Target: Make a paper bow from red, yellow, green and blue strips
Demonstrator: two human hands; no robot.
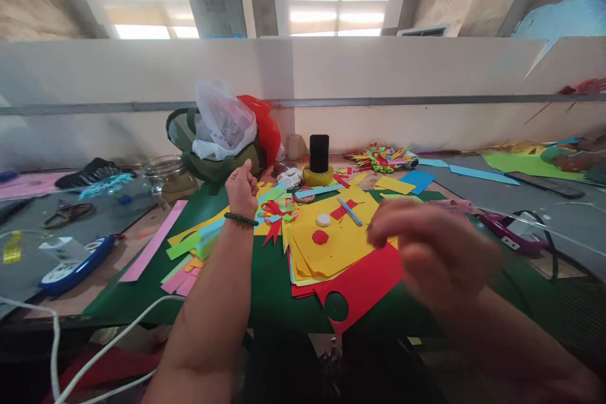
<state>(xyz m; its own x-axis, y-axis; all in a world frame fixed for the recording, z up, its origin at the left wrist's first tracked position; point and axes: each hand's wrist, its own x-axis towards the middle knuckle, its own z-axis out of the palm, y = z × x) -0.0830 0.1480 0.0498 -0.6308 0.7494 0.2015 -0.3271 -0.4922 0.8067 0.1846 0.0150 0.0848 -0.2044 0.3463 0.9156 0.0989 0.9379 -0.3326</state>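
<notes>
My left hand point(242, 189) is closed, its fingers curled away from me; what they hold, if anything, is hidden. It hovers near the green bag, left of a paper rosette point(279, 209) in several colours. My right hand point(438, 249) is smeared by motion above the right part of the table, fingers bent. Beneath and beside it lies a red paper sheet point(372, 287) with a round hole cut in it. A small red paper disc point(320, 237) and a white round cap point(323, 219) rest on stacked yellow sheets point(307, 259). A blue pen point(349, 211) lies there too.
Behind stand a green bag point(222, 167) with white plastic on it, a phone point(319, 153) on a yellow roll, and a pile of paper rosettes point(382, 158). Power strips lie left point(78, 265) and right point(511, 233). A glass jar point(169, 180) stands left; white cables cross the lower left.
</notes>
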